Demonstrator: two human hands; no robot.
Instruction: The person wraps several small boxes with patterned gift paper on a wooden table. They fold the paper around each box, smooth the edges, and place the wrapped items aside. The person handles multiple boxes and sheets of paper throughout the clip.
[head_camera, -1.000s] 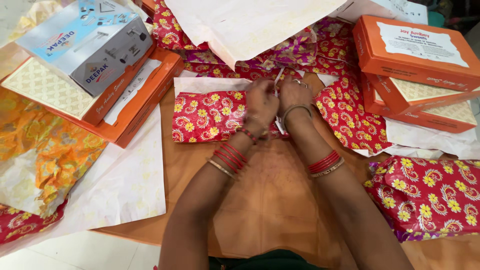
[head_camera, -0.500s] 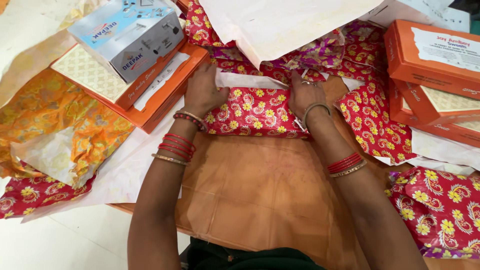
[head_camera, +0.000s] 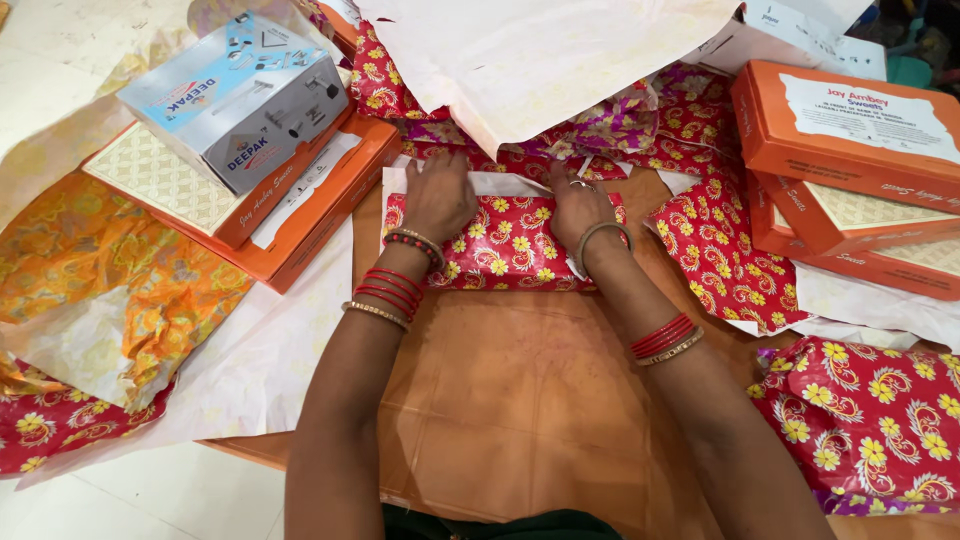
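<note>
A flat box wrapped in red paper with yellow flowers (head_camera: 505, 245) lies on the brown cardboard sheet (head_camera: 520, 400) in front of me. My left hand (head_camera: 438, 195) presses flat on its left top, fingers spread toward the white paper edge (head_camera: 495, 183) at its far side. My right hand (head_camera: 577, 207) rests palm down on the right end of the same box. Both wrists wear red and gold bangles. Neither hand grips anything.
Orange boxes (head_camera: 300, 200) stacked at left carry a grey-blue carton (head_camera: 235, 95). More orange boxes (head_camera: 850, 130) stand at right. A wrapped red parcel (head_camera: 870, 420) lies at lower right. Loose red floral, orange and white paper sheets lie all around.
My hands came apart from the middle of the box. The left went to the box's left end, then back onto its top left. The right now lies flat on the right end.
</note>
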